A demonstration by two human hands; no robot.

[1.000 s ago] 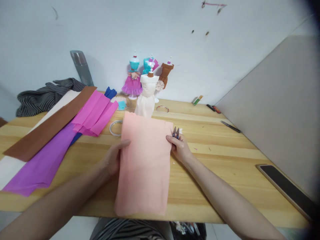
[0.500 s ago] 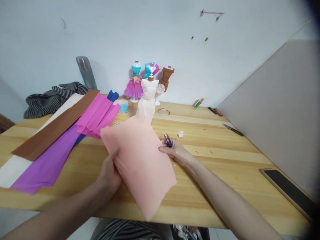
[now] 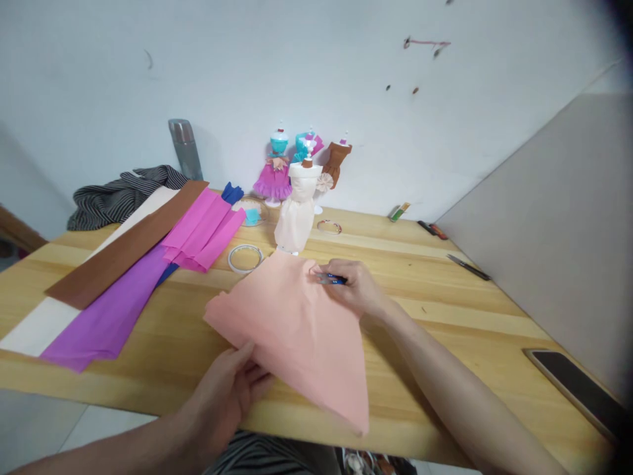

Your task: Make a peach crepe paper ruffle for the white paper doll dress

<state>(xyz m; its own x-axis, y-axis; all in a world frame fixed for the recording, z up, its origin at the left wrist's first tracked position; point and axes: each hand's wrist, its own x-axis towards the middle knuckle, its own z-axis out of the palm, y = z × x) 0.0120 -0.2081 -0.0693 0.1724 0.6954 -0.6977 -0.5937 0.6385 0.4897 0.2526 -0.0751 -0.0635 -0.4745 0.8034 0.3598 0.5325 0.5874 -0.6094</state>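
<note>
A sheet of peach crepe paper (image 3: 297, 323) is held slanted above the front of the table, with a crease running down from its upper right. My right hand (image 3: 361, 287) has small blue-handled thread snips (image 3: 331, 279) in its grip and pinches the paper's upper right edge, the snips lying across the paper there. At the lower left edge is my left hand (image 3: 230, 389), its thumb against the paper and its fingers partly hidden beneath. Just behind the paper stands a mini dress form in a white paper dress (image 3: 297, 204).
Brown (image 3: 133, 244), purple (image 3: 111, 313), pink and white paper strips lie left, near a tape roll (image 3: 246, 258). Several dressed forms, including one with a pink skirt (image 3: 273, 181), stand by the wall. A phone (image 3: 568, 386) and a craft knife (image 3: 468, 266) lie right.
The peach paper has turned and tipped lower, baring the tape roll and the white dress's base. My right hand has moved over the paper's upper edge, its snips now pointing left.
</note>
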